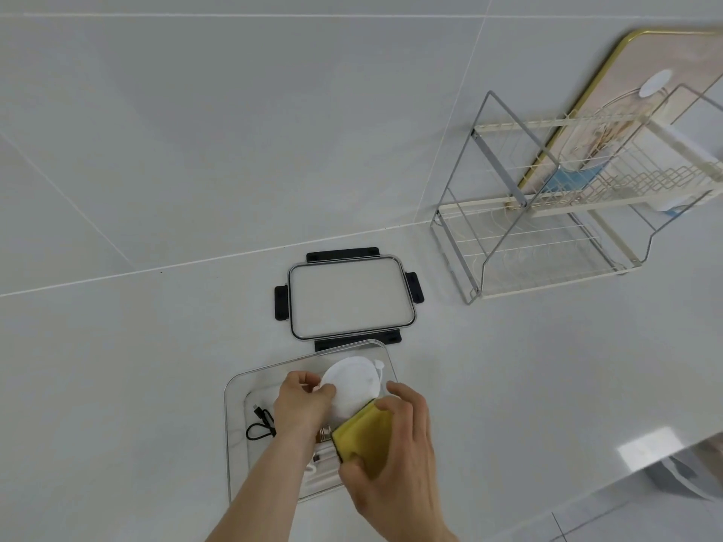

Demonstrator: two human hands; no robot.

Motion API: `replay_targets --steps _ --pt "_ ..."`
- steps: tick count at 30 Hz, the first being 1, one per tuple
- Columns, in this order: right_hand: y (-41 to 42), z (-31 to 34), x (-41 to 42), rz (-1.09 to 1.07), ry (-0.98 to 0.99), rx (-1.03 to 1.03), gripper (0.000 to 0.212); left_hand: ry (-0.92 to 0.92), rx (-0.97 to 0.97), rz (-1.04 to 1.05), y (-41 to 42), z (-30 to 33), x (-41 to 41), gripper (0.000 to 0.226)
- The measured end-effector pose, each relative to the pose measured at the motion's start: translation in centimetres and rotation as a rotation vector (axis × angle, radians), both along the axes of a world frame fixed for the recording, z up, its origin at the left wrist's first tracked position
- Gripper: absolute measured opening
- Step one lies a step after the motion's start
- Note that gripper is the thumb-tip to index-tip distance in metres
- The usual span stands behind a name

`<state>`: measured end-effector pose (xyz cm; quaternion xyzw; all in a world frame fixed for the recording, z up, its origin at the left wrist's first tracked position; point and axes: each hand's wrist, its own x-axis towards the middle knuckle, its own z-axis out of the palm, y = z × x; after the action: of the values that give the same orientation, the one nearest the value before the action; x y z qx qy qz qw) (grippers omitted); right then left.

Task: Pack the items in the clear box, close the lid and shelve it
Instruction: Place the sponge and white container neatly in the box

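The clear box (234,389) lies open on the white counter, near me. My left hand (301,404) pinches a white face mask (354,385) over the box's far right part. My right hand (395,463) grips a yellow sponge (364,436) with a dark edge, just above the box's right side. A coiled black cable (260,426) rests inside on the left. Under my hands lie pale items I cannot identify. The lid (350,295), clear with black latches, sits flat just beyond the box.
A two-tier wire shelf rack (555,228) stands at the right against the tiled wall, with a gold-framed board (610,91) leaning behind it. The counter's edge (610,498) runs along the lower right.
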<state>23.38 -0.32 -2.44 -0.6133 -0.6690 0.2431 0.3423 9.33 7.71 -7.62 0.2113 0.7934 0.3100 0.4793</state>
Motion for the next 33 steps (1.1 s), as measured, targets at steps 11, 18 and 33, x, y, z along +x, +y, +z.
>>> replay_targets --steps 11,18,33 --pt "0.7 0.3 0.7 -0.114 0.001 0.057 0.067 0.345 0.211 -0.373 -1.8 0.7 1.5 0.041" --pt "0.6 -0.3 0.2 -0.124 -0.030 0.081 0.066 0.297 0.120 -0.412 -1.9 0.8 0.7 0.051" --pt "0.4 -1.2 0.3 -0.131 -0.016 0.111 0.066 0.284 0.039 -0.232 -1.2 0.1 1.9 0.038"
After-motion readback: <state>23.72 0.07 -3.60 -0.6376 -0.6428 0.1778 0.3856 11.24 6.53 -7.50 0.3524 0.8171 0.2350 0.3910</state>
